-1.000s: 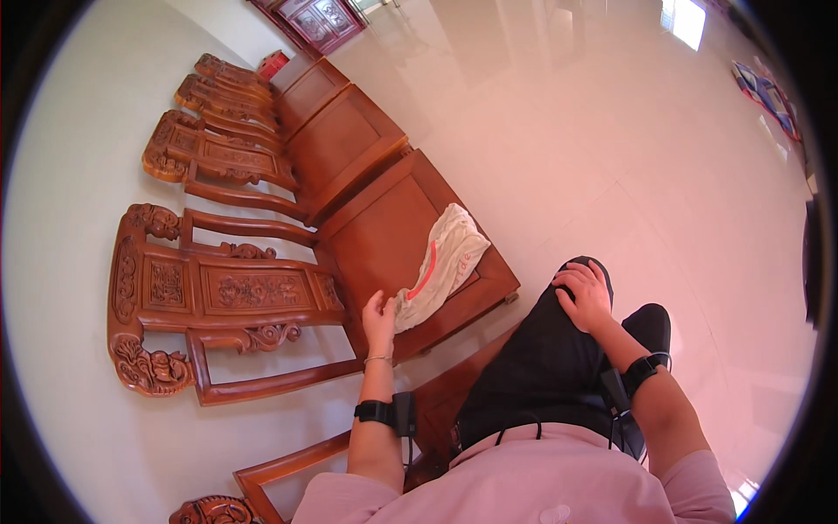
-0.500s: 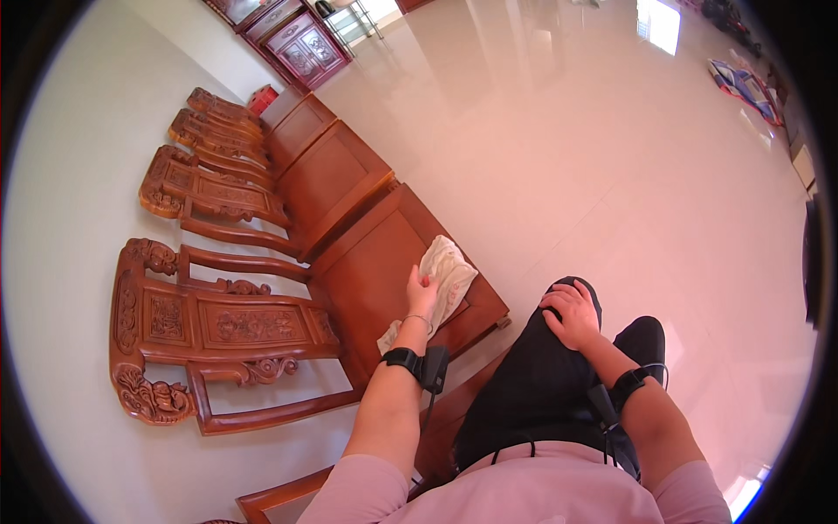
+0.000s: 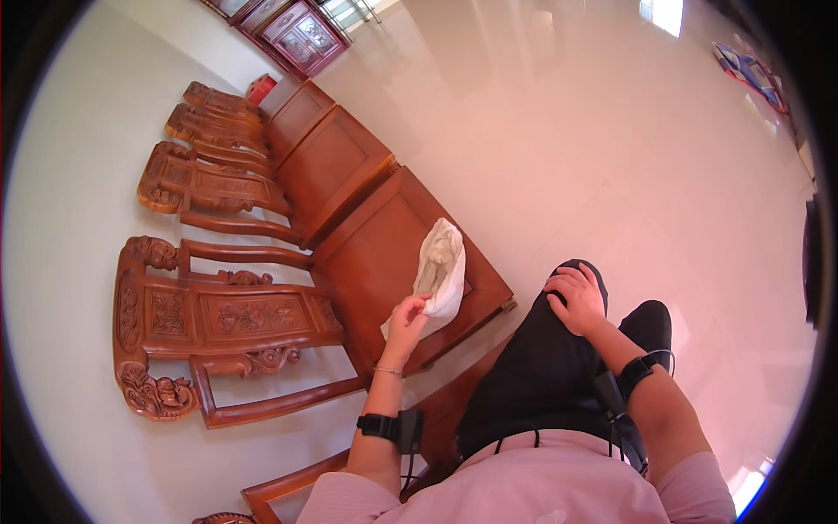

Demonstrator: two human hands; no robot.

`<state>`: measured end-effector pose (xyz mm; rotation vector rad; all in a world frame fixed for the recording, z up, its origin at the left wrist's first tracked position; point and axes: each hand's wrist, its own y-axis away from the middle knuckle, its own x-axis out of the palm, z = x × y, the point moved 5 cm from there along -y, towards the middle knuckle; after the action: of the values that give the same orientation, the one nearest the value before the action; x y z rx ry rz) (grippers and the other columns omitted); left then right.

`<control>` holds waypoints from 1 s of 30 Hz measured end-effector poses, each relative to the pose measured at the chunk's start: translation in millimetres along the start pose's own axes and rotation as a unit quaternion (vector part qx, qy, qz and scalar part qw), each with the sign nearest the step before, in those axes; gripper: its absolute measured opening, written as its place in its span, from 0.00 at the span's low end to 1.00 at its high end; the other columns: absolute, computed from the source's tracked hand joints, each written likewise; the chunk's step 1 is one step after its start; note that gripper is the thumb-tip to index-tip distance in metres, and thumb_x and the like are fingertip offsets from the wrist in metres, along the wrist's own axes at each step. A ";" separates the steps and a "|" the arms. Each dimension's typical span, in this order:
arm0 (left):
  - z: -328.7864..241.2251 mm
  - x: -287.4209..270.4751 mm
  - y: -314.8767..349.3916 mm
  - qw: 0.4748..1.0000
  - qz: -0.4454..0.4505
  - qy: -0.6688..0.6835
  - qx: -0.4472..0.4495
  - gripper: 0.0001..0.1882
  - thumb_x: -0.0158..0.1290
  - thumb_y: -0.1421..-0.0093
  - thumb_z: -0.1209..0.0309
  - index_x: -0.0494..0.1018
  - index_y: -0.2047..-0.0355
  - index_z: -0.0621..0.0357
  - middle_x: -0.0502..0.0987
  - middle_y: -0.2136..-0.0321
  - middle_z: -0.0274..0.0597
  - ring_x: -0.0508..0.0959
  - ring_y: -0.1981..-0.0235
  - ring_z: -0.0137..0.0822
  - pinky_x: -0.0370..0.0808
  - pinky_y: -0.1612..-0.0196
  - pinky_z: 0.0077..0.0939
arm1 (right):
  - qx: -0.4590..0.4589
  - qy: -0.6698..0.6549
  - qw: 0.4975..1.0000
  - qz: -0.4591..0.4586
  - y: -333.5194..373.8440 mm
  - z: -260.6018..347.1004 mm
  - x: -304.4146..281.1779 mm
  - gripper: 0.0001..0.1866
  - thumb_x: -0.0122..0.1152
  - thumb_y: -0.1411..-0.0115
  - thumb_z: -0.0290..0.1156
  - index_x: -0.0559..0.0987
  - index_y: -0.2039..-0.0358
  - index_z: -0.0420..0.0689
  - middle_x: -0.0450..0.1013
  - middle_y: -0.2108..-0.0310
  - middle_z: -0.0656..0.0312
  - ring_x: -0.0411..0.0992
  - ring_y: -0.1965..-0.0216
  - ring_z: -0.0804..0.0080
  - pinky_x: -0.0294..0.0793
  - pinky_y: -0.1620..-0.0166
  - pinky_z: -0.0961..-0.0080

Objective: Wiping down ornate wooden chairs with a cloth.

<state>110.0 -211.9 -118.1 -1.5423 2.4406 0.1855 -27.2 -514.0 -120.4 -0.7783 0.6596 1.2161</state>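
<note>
My left hand [image 3: 408,323] pinches the near edge of a cream-white cloth [image 3: 450,288]. The cloth's far part stands up in a hollow fold, and its lower part lies on the glossy reddish-brown seat [image 3: 367,236] of a carved wooden chair. My right hand [image 3: 576,299] rests on my knee in black trousers [image 3: 524,375], holding nothing, with its fingers stretched out and slightly apart. Black straps with small dark boxes sit on both my forearms.
Carved chair backs [image 3: 227,319] line the left side, by a pale wall [image 3: 61,227]. More wooden seats [image 3: 336,162] continue toward a dark red cabinet [image 3: 305,39]. Shiny beige tiles [image 3: 559,166] spread to the right. A patterned cloth [image 3: 746,74] lies far right.
My left hand has drawn back toward me and now grips the cloth's near edge; the cloth has gone from crumpled to partly raised and opened. My right hand stays on the knee.
</note>
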 end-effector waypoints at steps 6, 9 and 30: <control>11.3 -25.7 49.3 0.987 0.009 0.059 -0.150 0.08 0.44 0.48 0.80 0.68 0.67 0.60 0.73 0.67 0.35 0.73 0.63 0.27 0.70 0.56 0.21 | 0.000 -0.010 1.000 0.000 0.3 3.0 2.2 0.09 0.54 0.47 0.36 0.77 0.67 0.50 0.74 0.60 0.66 0.64 0.46 0.68 0.50 0.38 0.60; -4.0 -53.4 47.2 0.939 -0.094 0.288 -0.162 0.12 0.40 0.49 0.80 0.66 0.64 0.59 0.73 0.67 0.37 0.75 0.63 0.30 0.72 0.57 0.23 | -0.003 -0.003 1.000 -0.005 2.1 3.4 1.4 0.09 0.54 0.47 0.36 0.77 0.67 0.50 0.74 0.60 0.67 0.64 0.46 0.68 0.50 0.38 0.60; 71.8 14.0 -48.8 0.901 -0.023 -0.431 0.040 0.15 0.56 0.55 0.70 0.74 0.64 0.56 0.75 0.65 0.49 0.74 0.61 0.52 0.71 0.58 0.41 | -0.031 0.002 0.999 -0.037 -4.0 5.7 9.8 0.10 0.53 0.52 0.39 0.78 0.73 0.49 0.72 0.68 0.60 0.67 0.57 0.59 0.61 0.48 0.61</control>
<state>158.2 -228.1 -189.8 -1.1233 1.6757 0.6023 -20.9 -504.5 -124.3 -0.8498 0.5932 1.1716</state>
